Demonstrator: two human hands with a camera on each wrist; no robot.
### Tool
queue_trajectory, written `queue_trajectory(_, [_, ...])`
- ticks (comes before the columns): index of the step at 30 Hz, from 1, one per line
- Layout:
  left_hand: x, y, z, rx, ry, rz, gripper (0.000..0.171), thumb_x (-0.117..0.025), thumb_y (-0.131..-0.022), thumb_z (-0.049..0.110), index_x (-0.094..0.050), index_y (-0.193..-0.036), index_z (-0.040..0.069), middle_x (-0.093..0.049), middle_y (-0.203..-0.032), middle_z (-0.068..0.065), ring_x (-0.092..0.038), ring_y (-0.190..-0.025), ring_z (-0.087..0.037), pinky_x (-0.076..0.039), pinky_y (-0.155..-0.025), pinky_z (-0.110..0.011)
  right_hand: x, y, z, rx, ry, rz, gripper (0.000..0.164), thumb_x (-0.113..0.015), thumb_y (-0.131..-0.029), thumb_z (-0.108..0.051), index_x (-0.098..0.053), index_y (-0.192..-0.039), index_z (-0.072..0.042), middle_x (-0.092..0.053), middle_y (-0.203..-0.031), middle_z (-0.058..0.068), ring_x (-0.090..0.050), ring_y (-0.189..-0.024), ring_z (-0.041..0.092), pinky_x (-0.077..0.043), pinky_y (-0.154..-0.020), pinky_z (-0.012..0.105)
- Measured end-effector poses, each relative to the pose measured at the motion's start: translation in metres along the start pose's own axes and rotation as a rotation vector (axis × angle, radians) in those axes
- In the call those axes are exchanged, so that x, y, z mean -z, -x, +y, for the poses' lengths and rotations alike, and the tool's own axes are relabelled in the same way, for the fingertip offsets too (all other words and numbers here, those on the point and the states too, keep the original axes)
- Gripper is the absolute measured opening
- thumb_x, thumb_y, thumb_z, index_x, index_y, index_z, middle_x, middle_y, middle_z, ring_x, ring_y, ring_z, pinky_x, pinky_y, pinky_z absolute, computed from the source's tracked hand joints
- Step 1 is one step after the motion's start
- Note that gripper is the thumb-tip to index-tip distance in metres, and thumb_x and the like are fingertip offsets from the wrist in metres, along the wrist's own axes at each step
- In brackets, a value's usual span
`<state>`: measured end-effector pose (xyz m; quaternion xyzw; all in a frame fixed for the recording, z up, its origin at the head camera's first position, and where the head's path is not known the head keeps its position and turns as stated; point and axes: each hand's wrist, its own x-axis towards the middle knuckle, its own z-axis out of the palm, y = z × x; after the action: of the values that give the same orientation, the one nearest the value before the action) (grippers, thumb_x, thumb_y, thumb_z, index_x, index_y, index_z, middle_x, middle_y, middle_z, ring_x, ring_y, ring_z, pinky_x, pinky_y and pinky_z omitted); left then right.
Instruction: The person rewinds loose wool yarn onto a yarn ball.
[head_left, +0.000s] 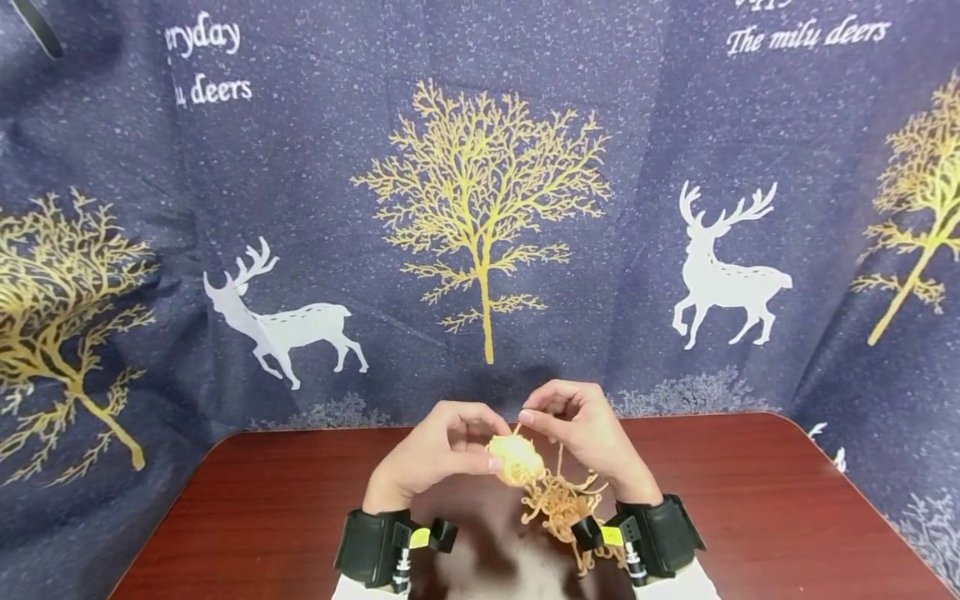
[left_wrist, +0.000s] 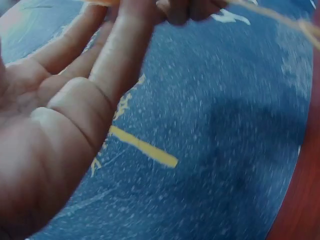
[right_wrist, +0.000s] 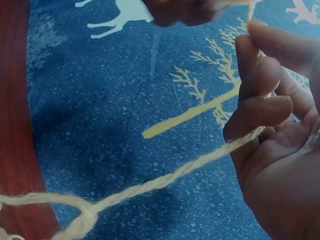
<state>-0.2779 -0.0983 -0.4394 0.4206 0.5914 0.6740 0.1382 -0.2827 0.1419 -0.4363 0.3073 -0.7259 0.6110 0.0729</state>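
Note:
A pale yellow ball of yarn (head_left: pixel 516 459) is gripped between the thumb and fingers of my left hand (head_left: pixel 438 450), above the table. Just right of it, my right hand (head_left: pixel 581 425) pinches the yarn strand (right_wrist: pixel 185 170) between thumb and forefinger. A short stretch of that strand runs from the pinch to the ball's top. From the right palm the twisted strand hangs down to a loose, tangled heap of tan yarn (head_left: pixel 562 506). In the left wrist view only the ball's lower edge shows at the top.
The reddish-brown table (head_left: pixel 300 500) ends at a dark blue cloth backdrop (head_left: pixel 487 208) printed with gold trees and white deer. Black bands with small devices, such as the left wrist strap (head_left: pixel 372 546), circle both wrists.

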Motion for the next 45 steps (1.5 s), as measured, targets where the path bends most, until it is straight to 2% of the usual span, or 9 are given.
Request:
queue_trajectory(5, [-0.003,-0.002,0.001,-0.101,0.154,0.183,0.025,-0.067,-0.087,-0.004,-0.069,-0.110,0.003,-0.072,-0.105,-0.007,-0.067,-0.094,-0.016,-0.058,-0.082,-0.027,-0.008,-0.002,0.003,-0.026,-0.030,-0.016,0.007,-0.071,-0.089,0.003,-0.071,-0.096,0.001,-0.067,-0.070,0.003,-0.057,-0.052,0.011,-0.051,-0.043,0.028])
queue_trajectory(11, [-0.012,-0.013,0.003,-0.062,0.226,0.557,0.024,-0.067,-0.088,-0.005,-0.067,-0.111,0.003,-0.069,-0.105,-0.007,-0.066,-0.094,-0.017,-0.059,-0.083,-0.029,-0.014,-0.004,-0.002,-0.071,0.100,0.012,0.006,-0.079,-0.087,-0.009,-0.073,-0.090,-0.009,-0.064,-0.067,0.007,-0.054,-0.051,0.014,-0.046,-0.045,0.025])
queue_trajectory(17, [-0.015,-0.020,0.000,-0.006,-0.115,0.773,0.028,-0.076,-0.085,-0.002,-0.068,-0.112,-0.005,-0.070,-0.100,-0.011,-0.069,-0.091,-0.020,-0.059,-0.082,-0.031,-0.016,-0.002,-0.010,-0.133,0.168,0.009,0.007,-0.080,-0.088,-0.020,-0.074,-0.090,-0.017,-0.059,-0.065,0.008,-0.049,-0.053,0.012,-0.043,-0.048,0.024])
queue_trajectory(23, [-0.012,-0.017,-0.002,0.075,-0.476,0.651,0.024,-0.079,-0.082,0.001,-0.071,-0.104,0.002,-0.069,-0.095,-0.010,-0.068,-0.089,-0.024,-0.061,-0.079,-0.032,-0.016,-0.001,-0.015,-0.083,0.166,0.010,0.008,-0.081,-0.086,-0.014,-0.074,-0.090,-0.016,-0.060,-0.067,0.001,-0.048,-0.054,0.009,-0.041,-0.047,0.023])
queue_trajectory(28, [-0.007,-0.010,-0.001,0.143,-0.574,0.440,0.023,-0.077,-0.081,0.003,-0.071,-0.103,0.005,-0.070,-0.093,-0.004,-0.069,-0.085,-0.019,-0.061,-0.076,-0.032,-0.012,-0.002,-0.013,-0.050,0.130,0.007,0.007,-0.079,-0.088,-0.009,-0.074,-0.092,-0.013,-0.062,-0.066,0.007,-0.050,-0.052,0.011,-0.040,-0.045,0.023])
queue_trajectory(32, [-0.002,-0.004,0.001,0.140,-0.415,0.248,0.024,-0.076,-0.084,0.001,-0.069,-0.107,0.000,-0.070,-0.096,-0.010,-0.069,-0.087,-0.019,-0.061,-0.078,-0.034,-0.005,-0.001,-0.008,-0.031,0.079,0.009,0.006,-0.077,-0.089,-0.006,-0.074,-0.093,-0.009,-0.061,-0.064,0.016,-0.051,-0.050,0.012,-0.039,-0.042,0.023])
queue_trajectory(37, [0.003,0.000,0.001,0.016,-0.095,0.089,0.028,-0.071,-0.086,-0.003,-0.064,-0.112,-0.011,-0.071,-0.101,-0.016,-0.069,-0.092,-0.018,-0.060,-0.081,-0.033,-0.001,-0.001,-0.004,-0.009,0.022,0.002,0.006,-0.074,-0.090,-0.003,-0.072,-0.096,-0.005,-0.063,-0.067,0.010,-0.051,-0.051,0.015,-0.042,-0.042,0.024])
queue_trajectory(40, [0.001,-0.003,0.002,-0.077,0.048,0.121,0.025,-0.069,-0.086,-0.003,-0.065,-0.111,-0.008,-0.073,-0.102,-0.010,-0.068,-0.092,-0.017,-0.059,-0.080,-0.029,-0.003,-0.003,-0.002,-0.001,-0.034,-0.007,0.005,-0.071,-0.091,0.001,-0.071,-0.096,0.001,-0.067,-0.071,0.004,-0.053,-0.053,0.011,-0.045,-0.044,0.024])
queue_trajectory(45, [-0.008,-0.011,0.004,-0.146,0.161,0.340,0.028,-0.065,-0.087,-0.005,-0.068,-0.113,0.005,-0.070,-0.109,-0.006,-0.065,-0.097,-0.016,-0.057,-0.082,-0.027,-0.008,-0.003,-0.002,-0.006,-0.052,0.020,0.008,-0.069,-0.090,0.005,-0.070,-0.098,0.006,-0.069,-0.073,-0.003,-0.056,-0.054,0.011,-0.050,-0.047,0.025])
